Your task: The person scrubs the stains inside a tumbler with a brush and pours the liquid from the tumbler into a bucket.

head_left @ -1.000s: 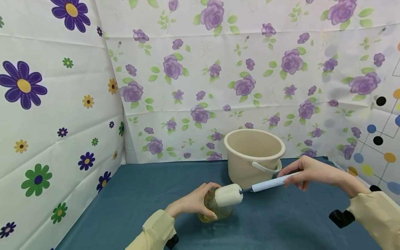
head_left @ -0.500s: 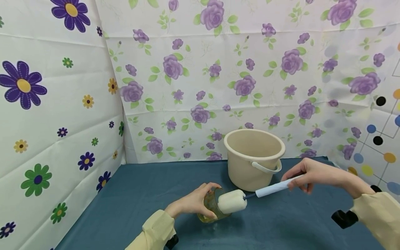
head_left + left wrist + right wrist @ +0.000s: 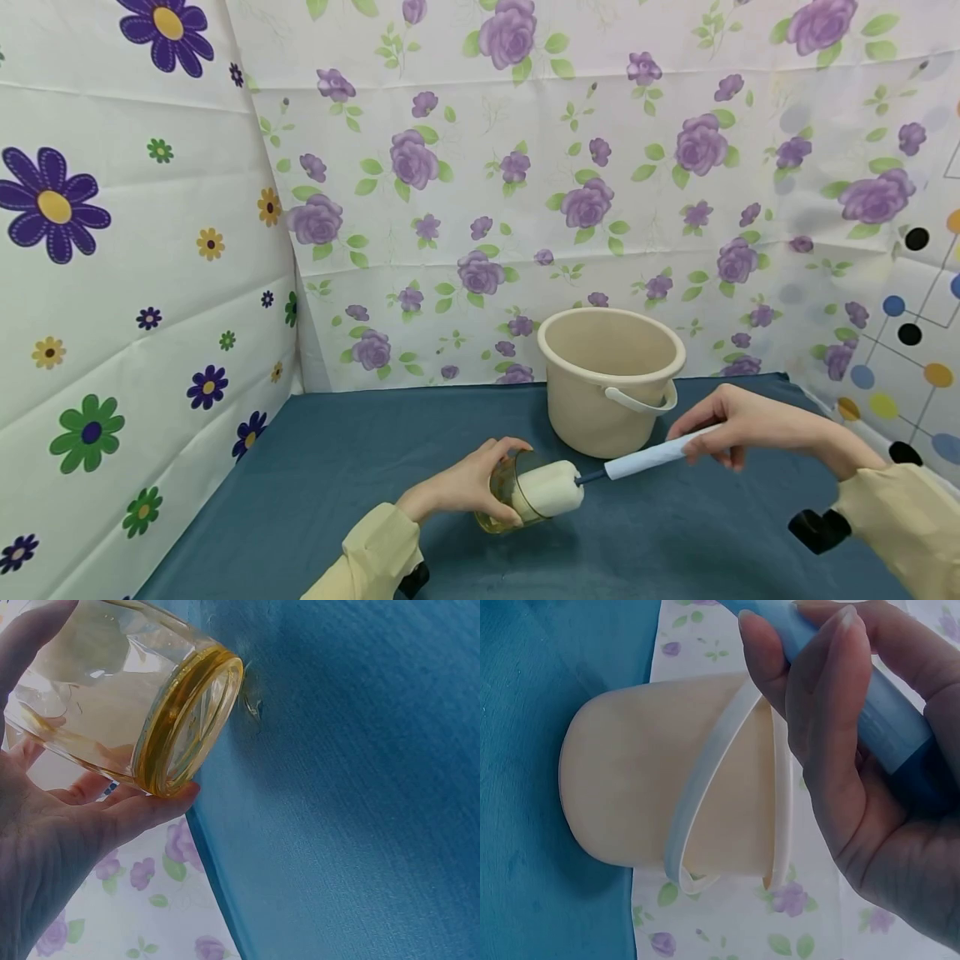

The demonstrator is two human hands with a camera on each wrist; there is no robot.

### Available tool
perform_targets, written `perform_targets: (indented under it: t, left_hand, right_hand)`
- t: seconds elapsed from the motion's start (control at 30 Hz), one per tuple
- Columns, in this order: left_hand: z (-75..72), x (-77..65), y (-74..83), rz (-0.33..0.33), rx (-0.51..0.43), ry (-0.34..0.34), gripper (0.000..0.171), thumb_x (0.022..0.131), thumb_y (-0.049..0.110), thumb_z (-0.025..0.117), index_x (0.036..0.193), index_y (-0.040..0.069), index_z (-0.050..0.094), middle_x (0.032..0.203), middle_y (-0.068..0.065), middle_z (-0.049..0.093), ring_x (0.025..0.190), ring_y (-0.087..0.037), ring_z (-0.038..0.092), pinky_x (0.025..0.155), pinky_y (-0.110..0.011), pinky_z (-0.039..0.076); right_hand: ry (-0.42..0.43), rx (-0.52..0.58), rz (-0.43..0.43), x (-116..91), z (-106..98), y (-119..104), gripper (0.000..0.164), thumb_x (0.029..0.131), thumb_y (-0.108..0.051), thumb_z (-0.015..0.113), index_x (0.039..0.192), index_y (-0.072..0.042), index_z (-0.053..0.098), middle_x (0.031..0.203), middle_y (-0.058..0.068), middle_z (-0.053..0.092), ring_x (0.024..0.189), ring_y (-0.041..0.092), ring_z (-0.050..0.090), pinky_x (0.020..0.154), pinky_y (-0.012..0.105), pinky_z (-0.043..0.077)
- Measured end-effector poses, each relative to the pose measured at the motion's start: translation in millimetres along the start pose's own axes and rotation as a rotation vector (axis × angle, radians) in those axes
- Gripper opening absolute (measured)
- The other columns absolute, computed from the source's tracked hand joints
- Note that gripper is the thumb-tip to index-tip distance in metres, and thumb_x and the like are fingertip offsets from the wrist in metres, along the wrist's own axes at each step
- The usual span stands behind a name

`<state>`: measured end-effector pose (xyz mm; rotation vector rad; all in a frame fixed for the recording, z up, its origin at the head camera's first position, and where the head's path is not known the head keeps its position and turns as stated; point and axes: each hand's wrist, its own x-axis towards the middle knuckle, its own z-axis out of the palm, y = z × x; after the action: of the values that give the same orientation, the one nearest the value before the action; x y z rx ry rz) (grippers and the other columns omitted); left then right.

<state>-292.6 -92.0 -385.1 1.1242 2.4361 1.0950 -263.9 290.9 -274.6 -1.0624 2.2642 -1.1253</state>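
Note:
My left hand grips a clear amber-tinted drinking glass, tilted so its mouth faces right. In the left wrist view the thick amber base of the glass shows, with a fingertip against its edge. My right hand holds a sponge cup brush by its light blue handle. The white sponge head of the brush sits partly inside the glass, its outer end sticking out past the rim. A thin dark stem joins sponge and handle. In the right wrist view the fingers wrap the handle.
A beige bucket with a white handle stands behind the brush, near the back edge of the blue-covered table. Floral sheets hang at the back and sides. A small wet patch marks the cloth beside the glass.
The brush first slid out of the glass to the right, then moved back left, its sponge deeper inside now. My left hand and the glass stay nearly in place.

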Motion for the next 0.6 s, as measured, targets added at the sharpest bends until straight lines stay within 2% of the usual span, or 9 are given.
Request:
perform_targets:
  t: [0.23,0.4,0.6]
  left_hand:
    - [0.2,0.2,-0.4,-0.002,-0.005,-0.004,0.076,0.072,0.028,0.078,0.134,0.026,0.034,0.12,0.001,0.035,0.111,-0.023,0.04,0.084,-0.041,0.04]
    - [0.3,0.7,-0.6,0.001,-0.01,-0.008,0.077,0.072,0.028,0.078,0.134,0.023,0.034,0.116,0.003,0.036,0.109,-0.02,0.04,0.082,-0.039,0.041]
    - [-0.3,1.3,-0.1,-0.012,-0.023,-0.004,0.075,0.071,0.027,0.078,0.133,0.028,0.035,0.111,0.003,0.038,0.099,-0.016,0.042,0.076,-0.035,0.042]
  right_hand:
    - [-0.005,0.021,-0.023,3.4,1.3,0.3,0.022,0.093,-0.005,0.051,0.111,-0.004,0.064,0.07,0.014,0.061,0.047,0.018,0.051,0.041,0.037,0.047]
    - [0.032,0.012,0.012,5.5,1.9,-0.7,0.023,0.092,-0.008,0.053,0.112,-0.006,0.064,0.07,0.015,0.062,0.048,0.018,0.053,0.042,0.039,0.047]
    - [0.064,0.013,0.035,8.2,2.2,-2.5,0.023,0.091,-0.01,0.055,0.112,-0.006,0.064,0.07,0.016,0.061,0.048,0.019,0.052,0.043,0.038,0.047]
